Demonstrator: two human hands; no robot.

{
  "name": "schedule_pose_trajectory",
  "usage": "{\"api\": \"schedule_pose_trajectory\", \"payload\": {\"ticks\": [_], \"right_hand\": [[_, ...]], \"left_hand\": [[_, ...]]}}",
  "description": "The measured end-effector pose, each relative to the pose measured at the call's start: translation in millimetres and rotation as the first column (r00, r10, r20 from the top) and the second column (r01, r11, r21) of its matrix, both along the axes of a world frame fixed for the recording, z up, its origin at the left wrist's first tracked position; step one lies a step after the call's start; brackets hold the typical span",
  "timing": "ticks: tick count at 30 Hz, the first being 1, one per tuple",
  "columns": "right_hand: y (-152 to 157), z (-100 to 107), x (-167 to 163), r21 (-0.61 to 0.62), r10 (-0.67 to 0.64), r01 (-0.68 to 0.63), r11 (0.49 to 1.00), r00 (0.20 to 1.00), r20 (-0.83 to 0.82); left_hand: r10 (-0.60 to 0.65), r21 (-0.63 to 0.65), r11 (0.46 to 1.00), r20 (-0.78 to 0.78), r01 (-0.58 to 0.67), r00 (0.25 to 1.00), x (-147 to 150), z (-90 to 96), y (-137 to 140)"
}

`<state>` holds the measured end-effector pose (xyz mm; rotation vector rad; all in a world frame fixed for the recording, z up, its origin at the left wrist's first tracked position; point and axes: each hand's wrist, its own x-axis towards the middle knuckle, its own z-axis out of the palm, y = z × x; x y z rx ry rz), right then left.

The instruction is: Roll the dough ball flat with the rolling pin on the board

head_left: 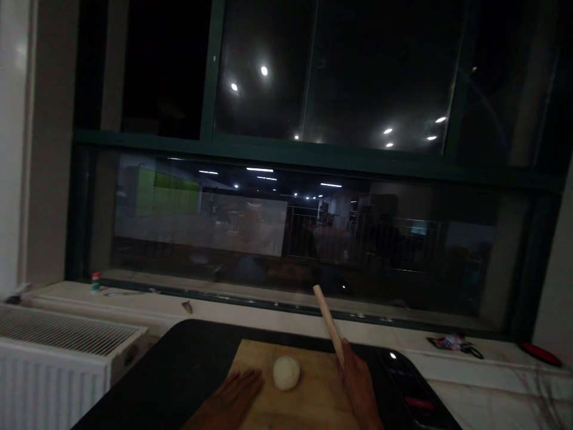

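Dark window (358, 89) — green frame (277, 154); 1 white radiator (54, 373), left.

OK, counting two hands here: one left hand (235, 394) and one right hand (358, 382). Got one dough ball (286, 373), one rolling pin (329, 322) and one board (320, 373), plus one dark table (183, 364) under that lot. Also spotting one phone (409, 388) and one radiator (51, 370). Along the one sill (250, 314), make it one red-capped tube (95, 282), one little scrap (187, 307) and one flat red thing (540, 353). Can't get a number on the dark clutter (450, 342) nearby, tbh. In the upper panes, getting seven bright light spots (264, 70), give or take a faint one.
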<state>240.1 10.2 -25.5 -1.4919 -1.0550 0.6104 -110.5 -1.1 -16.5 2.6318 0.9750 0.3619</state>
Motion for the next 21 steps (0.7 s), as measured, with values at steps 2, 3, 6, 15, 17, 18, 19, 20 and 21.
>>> {"api": "schedule_pose_trajectory", "payload": {"ticks": [2,3,6,15,17,18,19,20,21], "right_hand": [[-6.8,9.0,-2.4,-0.01,0.053,-0.053,0.999,0.992,0.116],[-8.5,16.1,-4.0,-0.014,0.087,-0.086,0.996,0.975,0.204],[-7.1,47.9,-15.3,-0.023,0.159,-0.176,0.984,0.815,0.558],[28.0,100.1,-50.0,-0.232,0.266,-0.234,0.944,0.126,0.956],[36.1,90.6,-46.2,-0.269,0.294,-0.215,0.939,0.093,0.951],[39.5,85.1,-44.4,-0.288,0.309,-0.208,0.935,0.079,0.948],[42.1,79.7,-43.0,-0.309,0.326,-0.202,0.929,0.059,0.943],[44.0,74.6,-42.1,-0.332,0.345,-0.198,0.922,0.034,0.938],[45.0,69.9,-41.7,-0.359,0.366,-0.197,0.912,0.003,0.93]], "left_hand": [[-0.006,-0.069,0.998,0.121,0.015,0.993,-1.8,26.8,1.9],[0.026,-0.097,0.995,0.198,-0.007,0.98,-0.7,39.2,4.0],[0.179,0.048,0.971,0.505,-0.234,0.845,13.3,70.6,13.3],[0.316,0.047,0.937,0.315,-0.347,0.895,74.7,45.5,54.7],[0.344,0.033,0.932,0.236,-0.361,0.909,77.5,32.6,61.8],[0.352,0.036,0.931,0.187,-0.364,0.917,77.9,29.1,64.1],[0.356,0.043,0.93,0.132,-0.364,0.925,77.9,27.5,65.8],[0.354,0.054,0.932,0.079,-0.358,0.932,77.8,27.3,67.0],[0.349,0.066,0.934,0.034,-0.35,0.937,77.8,27.9,68.2]]}}
